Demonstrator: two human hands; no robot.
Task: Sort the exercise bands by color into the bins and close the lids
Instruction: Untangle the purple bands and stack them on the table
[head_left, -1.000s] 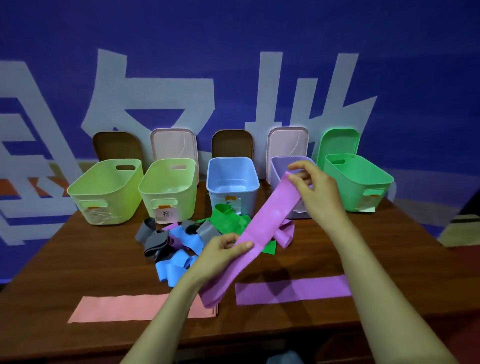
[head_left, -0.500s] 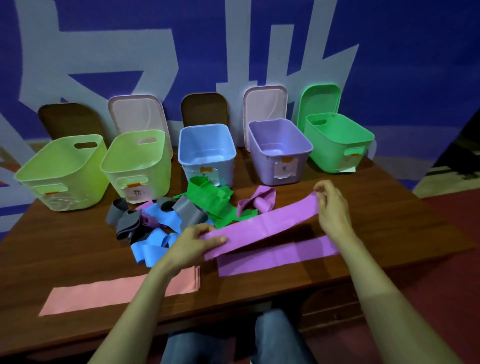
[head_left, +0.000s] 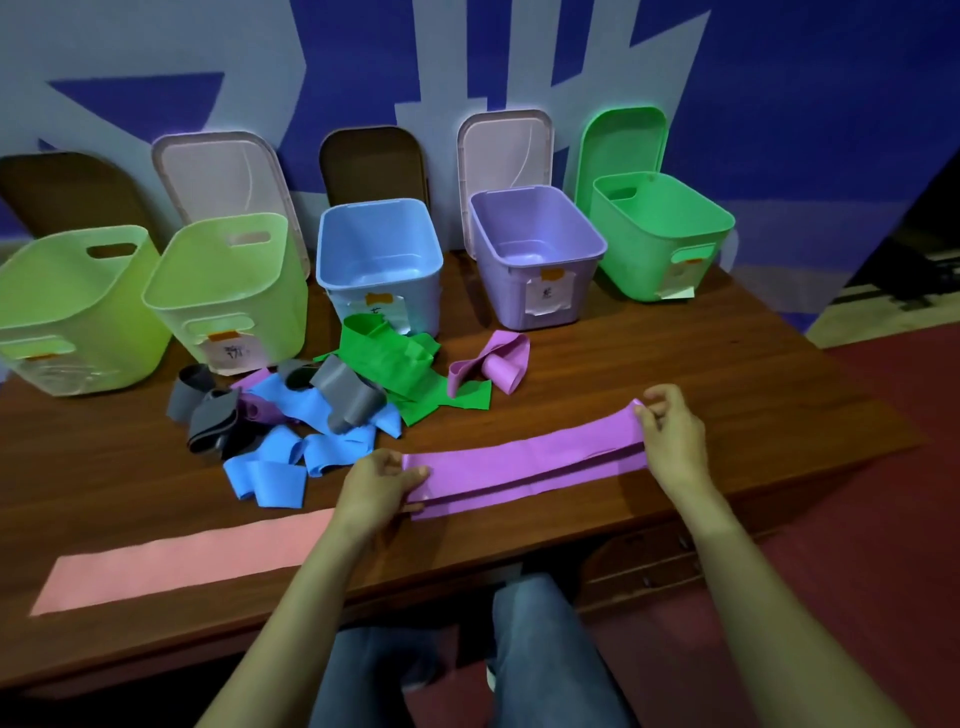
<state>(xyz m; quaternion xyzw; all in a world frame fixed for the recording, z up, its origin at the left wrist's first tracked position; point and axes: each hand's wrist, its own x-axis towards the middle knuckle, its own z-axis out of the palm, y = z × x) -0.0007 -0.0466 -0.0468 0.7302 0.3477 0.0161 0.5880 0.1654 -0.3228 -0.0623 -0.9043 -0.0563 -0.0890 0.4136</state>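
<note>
A long purple band (head_left: 524, 460) is stretched flat just over a second purple band (head_left: 519, 496) lying on the table. My left hand (head_left: 382, 480) pinches its left end and my right hand (head_left: 670, 434) pinches its right end. A pink band (head_left: 182, 561) lies flat at the front left. A loose pile holds grey (head_left: 343, 395), blue (head_left: 275, 473), green (head_left: 400, 364) and crumpled purple (head_left: 493, 364) bands. Behind stand two yellow-green bins (head_left: 72, 312) (head_left: 228, 291), a blue bin (head_left: 382, 260), a purple bin (head_left: 535, 254) and a green bin (head_left: 660, 234), all open.
Lids lean upright against the blue wall behind the bins: brown (head_left: 371, 163), pale pink (head_left: 504, 145) (head_left: 223, 171) and green (head_left: 623, 137). The wooden table (head_left: 727, 374) ends close to my knees (head_left: 545, 649). Red floor lies to the right.
Both hands lowered the purple band from in front of the purple bin down onto the table, laying it over the other purple band. The view tilted downward.
</note>
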